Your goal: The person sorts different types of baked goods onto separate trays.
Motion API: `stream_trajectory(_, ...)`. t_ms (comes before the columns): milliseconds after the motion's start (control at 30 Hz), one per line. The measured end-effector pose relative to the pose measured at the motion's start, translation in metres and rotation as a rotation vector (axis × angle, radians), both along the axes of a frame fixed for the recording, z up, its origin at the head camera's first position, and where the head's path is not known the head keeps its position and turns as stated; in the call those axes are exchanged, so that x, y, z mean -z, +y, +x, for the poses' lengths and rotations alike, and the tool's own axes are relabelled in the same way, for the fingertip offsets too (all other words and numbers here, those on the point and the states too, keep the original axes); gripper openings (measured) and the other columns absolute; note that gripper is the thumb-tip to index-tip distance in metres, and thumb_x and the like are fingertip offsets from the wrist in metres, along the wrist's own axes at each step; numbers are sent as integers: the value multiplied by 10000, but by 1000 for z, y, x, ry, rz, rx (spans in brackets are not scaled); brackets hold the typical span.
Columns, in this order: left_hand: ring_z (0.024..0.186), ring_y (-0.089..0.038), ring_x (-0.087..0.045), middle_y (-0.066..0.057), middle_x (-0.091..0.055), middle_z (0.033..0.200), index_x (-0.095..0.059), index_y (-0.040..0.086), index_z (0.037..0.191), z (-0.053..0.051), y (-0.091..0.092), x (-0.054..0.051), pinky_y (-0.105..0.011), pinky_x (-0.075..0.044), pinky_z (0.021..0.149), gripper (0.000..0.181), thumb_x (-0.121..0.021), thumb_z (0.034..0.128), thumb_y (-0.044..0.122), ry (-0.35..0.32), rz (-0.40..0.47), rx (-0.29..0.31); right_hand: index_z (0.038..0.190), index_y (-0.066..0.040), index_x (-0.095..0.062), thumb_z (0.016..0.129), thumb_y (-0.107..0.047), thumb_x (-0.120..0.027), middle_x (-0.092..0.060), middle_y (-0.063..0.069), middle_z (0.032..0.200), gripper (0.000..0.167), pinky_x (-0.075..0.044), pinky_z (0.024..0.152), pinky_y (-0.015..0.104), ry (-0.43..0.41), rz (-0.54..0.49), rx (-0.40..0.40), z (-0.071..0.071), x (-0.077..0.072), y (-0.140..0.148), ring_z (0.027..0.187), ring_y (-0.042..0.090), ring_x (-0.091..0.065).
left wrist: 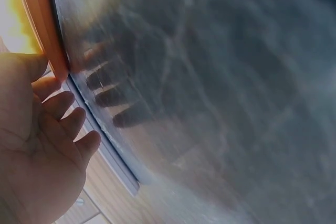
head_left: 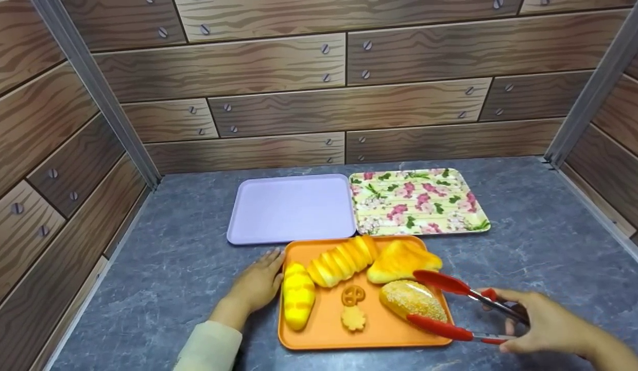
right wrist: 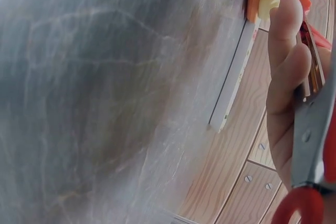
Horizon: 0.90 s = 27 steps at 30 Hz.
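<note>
My right hand (head_left: 548,322) grips a pair of red-tipped metal tongs (head_left: 496,308), also seen close up as tongs (right wrist: 310,135) in the right wrist view. Their spread red heads lie on either side of an oval sesame-topped bread (head_left: 414,300); whether they touch it, I cannot tell. It sits at the right of an orange tray (head_left: 329,335). Against that tray's left edge rests my left hand (head_left: 256,282), its fingers loosely extended and holding nothing. On the tray are a yellow roll (head_left: 298,296), a ridged loaf (head_left: 344,261), a golden bread (head_left: 401,262), a pretzel (head_left: 353,295) and a flower-shaped cookie (head_left: 354,318).
Behind the orange tray stand a lilac tray (head_left: 293,208) on the left and a flower-patterned tray (head_left: 419,201) on the right, side by side. The grey marbled tabletop (head_left: 185,226) is bounded by wood-patterned walls (head_left: 277,67) at the back and both sides.
</note>
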<state>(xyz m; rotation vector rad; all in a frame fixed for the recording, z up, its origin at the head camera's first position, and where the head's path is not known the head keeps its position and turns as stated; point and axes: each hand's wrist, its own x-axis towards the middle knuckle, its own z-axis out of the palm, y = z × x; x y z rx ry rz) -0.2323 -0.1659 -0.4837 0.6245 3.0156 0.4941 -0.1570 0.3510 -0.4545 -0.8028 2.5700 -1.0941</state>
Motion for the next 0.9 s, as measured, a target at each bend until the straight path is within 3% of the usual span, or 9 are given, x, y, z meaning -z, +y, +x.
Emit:
stream_trajectory(267,1351,-356,-329,-178,-368,1473,-407,8,1433,0,0,0,-510,-275,1091,477,-481,997,186,11,8,-1,1294,177,-451,695,-202,-851,-590,-116,653,814,-432,449,218,-42,73,13,0,-1,-6,558,11,-518)
stream_trajectory(600,1348,-364,-331,-188,-371,1468,-407,-1,1430,2,2,-1,-507,-273,1094,476,-481,996,180,6,12,1,1286,193,-455,730,-168,-826,-591,-95,661,759,-443,450,222,-103,52,26,-2,-2,-5,569,26,-524)
stream_trajectory(900,1351,-367,-324,-191,-370,1468,-398,-9,1432,0,1,0,-509,-265,1096,477,-474,998,174,6,13,13,1274,178,-482,729,-128,-830,-599,-79,690,716,-451,446,230,8,-31,23,-6,-8,-1,591,37,-535)
